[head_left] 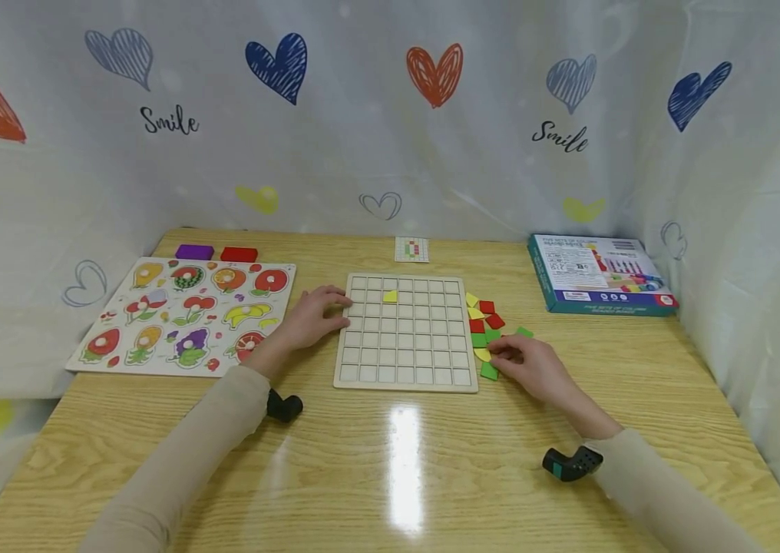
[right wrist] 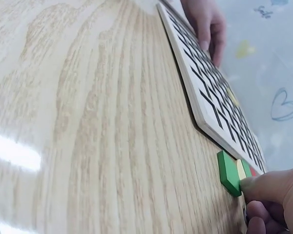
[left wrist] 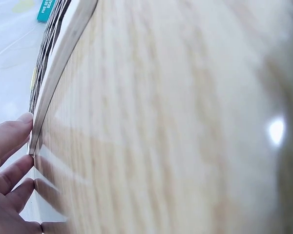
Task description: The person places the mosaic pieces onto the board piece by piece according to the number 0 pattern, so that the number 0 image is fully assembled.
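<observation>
A square wooden grid board [head_left: 407, 332] lies at the middle of the table, with one yellow tile [head_left: 390, 296] in a cell of its upper part. My left hand [head_left: 314, 316] rests at the board's left side, thumb and fingertips touching its edge; the left wrist view shows this hand [left wrist: 10, 170] against the board's rim. Just right of the board, my right hand [head_left: 530, 367] has its fingertips at a yellow tile [head_left: 483, 354]. In the right wrist view, the thumb of this hand [right wrist: 278, 195] meets that tile beside a green tile [right wrist: 229, 174]; the other fingers are curled and partly hidden.
Loose red [head_left: 487, 306], green [head_left: 489, 371] and yellow tiles lie along the board's right side. A fruit puzzle board [head_left: 183, 319] is at left, with purple [head_left: 194, 252] and red [head_left: 239, 254] blocks behind it. A pattern card [head_left: 411, 250] and a boxed set [head_left: 600, 275] sit farther back.
</observation>
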Demonstrator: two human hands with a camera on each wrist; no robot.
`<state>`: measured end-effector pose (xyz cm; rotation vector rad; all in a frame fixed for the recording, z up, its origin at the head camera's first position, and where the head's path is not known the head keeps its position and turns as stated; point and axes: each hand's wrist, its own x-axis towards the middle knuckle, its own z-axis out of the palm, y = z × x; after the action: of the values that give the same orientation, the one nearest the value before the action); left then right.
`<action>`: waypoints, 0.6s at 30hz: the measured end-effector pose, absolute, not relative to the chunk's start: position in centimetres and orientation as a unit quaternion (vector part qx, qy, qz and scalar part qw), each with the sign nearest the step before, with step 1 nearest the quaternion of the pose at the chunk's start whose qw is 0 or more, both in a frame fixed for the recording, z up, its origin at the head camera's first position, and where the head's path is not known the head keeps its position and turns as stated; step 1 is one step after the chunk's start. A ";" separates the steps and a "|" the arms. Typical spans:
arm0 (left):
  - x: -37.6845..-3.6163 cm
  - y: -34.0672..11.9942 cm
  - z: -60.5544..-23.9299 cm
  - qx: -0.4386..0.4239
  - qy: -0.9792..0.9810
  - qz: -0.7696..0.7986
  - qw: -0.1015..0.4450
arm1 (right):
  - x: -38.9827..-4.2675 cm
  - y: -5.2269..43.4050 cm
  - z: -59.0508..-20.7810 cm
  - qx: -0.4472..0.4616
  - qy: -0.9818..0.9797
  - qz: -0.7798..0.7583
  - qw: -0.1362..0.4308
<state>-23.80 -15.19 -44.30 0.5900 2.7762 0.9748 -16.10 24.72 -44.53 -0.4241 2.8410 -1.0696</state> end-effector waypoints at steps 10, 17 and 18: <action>-23.9 -15.3 -44.4 0.200 0.922 0.324 0.069 | -16.6 24.4 -44.2 -0.148 0.930 -0.335 0.037; -23.9 -15.3 -44.4 0.199 0.921 0.326 0.071 | -16.8 24.1 -44.0 -0.141 0.932 -0.331 0.044; -23.9 -15.3 -44.4 0.199 0.921 0.326 0.071 | -16.9 24.1 -44.0 -0.142 0.932 -0.332 0.045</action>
<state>-23.92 -15.27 -44.39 0.5995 2.7710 0.9797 -16.85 24.06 -43.98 -0.4341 2.8448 -1.0123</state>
